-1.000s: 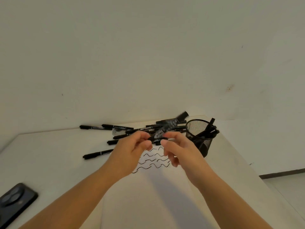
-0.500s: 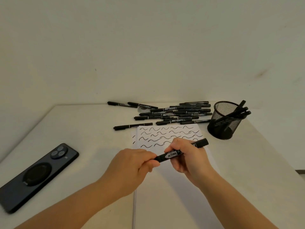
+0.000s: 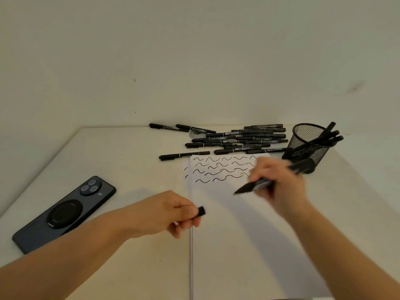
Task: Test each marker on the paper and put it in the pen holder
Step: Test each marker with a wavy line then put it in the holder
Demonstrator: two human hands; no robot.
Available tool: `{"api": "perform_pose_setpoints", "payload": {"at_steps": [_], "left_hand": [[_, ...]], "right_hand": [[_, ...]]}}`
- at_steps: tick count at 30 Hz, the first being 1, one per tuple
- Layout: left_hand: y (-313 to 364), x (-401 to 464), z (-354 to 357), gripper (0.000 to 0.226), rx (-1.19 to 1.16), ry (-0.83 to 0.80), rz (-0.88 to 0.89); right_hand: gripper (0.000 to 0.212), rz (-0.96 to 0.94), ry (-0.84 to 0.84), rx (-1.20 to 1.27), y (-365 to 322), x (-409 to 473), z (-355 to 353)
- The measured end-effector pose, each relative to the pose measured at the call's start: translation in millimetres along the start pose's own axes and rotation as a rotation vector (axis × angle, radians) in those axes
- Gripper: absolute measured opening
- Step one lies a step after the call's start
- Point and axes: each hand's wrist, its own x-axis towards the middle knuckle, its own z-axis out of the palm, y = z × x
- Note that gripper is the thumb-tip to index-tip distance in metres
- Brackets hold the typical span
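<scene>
Right hand [image 3: 279, 182] around uncapped marker [image 3: 257, 184]

The paper [image 3: 249, 234] lies on the counter [image 3: 129, 152]. The pile of markers [image 3: 238, 138] lies behind the paper. The pen holder [image 3: 307, 146] stands right of the pile, with markers in it. The phone [image 3: 65, 213] lies left of the paper.
</scene>
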Motion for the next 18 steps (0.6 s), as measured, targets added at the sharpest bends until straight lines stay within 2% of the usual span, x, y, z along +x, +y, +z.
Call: {"api": "perform_pose_setpoints", "payload": {"at_steps": [3, 6, 8, 11, 15, 18], "left_hand": [[-17, -1, -14, 0.035, -0.002, 0.242, -0.037], [-29, 13, -10, 0.026, 0.366, 0.511, 0.064], [-34, 21, -3, 0.02, 0.561, 0.514, 0.144], [-43, 29, 2, 0.024, 0.735, 0.462, 0.243], [-48, 30, -1, 0.023, 0.753, 0.469, 0.31], [-50, 30, -3, 0.023, 0.756, 0.467, 0.32]], "right_hand": [[0.023, -0.021, 0.172, -0.102, -2, 8, -17], [0.014, 0.123, 0.197, -0.264, 20, 15, 6], [0.014, 0.224, 0.154, -0.295, 35, 21, 22], [0.01, 0.209, 0.151, -0.291, 50, 27, 37], [0.014, 0.146, 0.24, -0.41, 66, 27, 38], [0.014, 0.151, 0.172, -0.459, 70, 27, 38]]}}
